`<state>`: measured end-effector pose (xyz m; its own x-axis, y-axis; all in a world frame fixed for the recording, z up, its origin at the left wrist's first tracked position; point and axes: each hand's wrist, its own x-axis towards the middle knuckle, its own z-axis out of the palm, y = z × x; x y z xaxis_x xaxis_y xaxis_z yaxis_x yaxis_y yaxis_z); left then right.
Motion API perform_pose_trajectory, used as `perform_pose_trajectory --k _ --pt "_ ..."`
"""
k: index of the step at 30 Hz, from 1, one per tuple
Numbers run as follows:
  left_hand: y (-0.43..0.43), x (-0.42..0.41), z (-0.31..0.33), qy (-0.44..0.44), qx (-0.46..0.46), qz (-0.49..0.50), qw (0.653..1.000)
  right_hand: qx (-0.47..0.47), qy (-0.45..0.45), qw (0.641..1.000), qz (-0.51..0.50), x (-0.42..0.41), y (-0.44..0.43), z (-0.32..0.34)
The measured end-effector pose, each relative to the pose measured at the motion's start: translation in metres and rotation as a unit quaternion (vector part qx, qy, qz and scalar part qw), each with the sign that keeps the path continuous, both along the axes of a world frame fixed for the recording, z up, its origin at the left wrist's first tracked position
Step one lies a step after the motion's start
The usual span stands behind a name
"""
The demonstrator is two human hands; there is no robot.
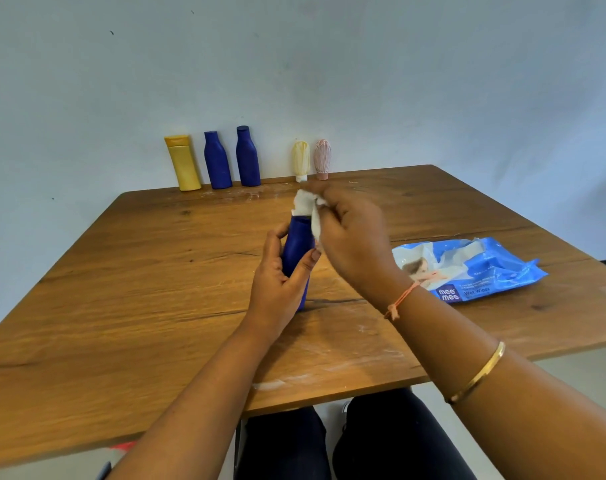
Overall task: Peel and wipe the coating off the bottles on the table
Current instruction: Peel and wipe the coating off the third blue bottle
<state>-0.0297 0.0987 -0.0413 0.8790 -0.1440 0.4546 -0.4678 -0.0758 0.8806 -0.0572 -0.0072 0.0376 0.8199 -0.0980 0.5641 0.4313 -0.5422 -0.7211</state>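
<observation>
- A yellow bottle [183, 164] and two blue bottles [217, 160] stand along the far edge of the table [121, 271].
- The left hand [277, 282] curls round the held bottle [296, 251], which is blue and near mid-table.
- A cream bottle [300, 159] and a pink bottle [322, 157] stand cap-down at the far edge.
- The right hand [353, 237] pinches a wipe [308, 211] against the held bottle's top.
- A pack [467, 271] lies flat on the right.

Blue bottle [296, 247], white wipe [308, 207], yellow bottle [183, 162].
</observation>
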Motion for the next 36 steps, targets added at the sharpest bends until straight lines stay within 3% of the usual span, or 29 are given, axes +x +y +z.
perform_pose_trajectory --k 3,5,12,18,26,32,34,36 --pt "0.003 0.002 -0.002 0.011 -0.009 0.012 1.0 -0.223 0.029 0.974 0.041 -0.008 0.006 -0.005" --pt "0.004 0.003 -0.003 0.002 -0.013 0.015 1.0 -0.294 0.04 0.954 0.044 -0.008 0.007 0.0" --pt "0.004 0.003 -0.004 0.008 -0.024 0.023 0.999 -0.325 0.104 0.94 0.019 -0.007 0.01 0.012" --pt "0.01 0.003 -0.005 0.011 -0.023 0.013 1.0 -0.447 0.082 0.89 0.04 -0.021 0.019 0.015" --pt "0.01 0.005 -0.006 0.018 -0.046 0.002 0.999 -0.423 0.142 0.894 0.047 -0.012 0.019 0.036" --pt "0.013 0.002 -0.005 0.005 -0.049 -0.007 0.999 -0.476 0.084 0.872 0.075 -0.018 0.024 0.029" --pt "0.012 0.002 -0.005 0.013 -0.062 -0.019 0.998 -0.406 0.087 0.905 0.092 -0.01 0.021 0.032" --pt "0.011 0.002 -0.005 0.021 -0.082 -0.032 0.996 -0.237 0.106 0.96 0.1 0.0 0.016 0.035"
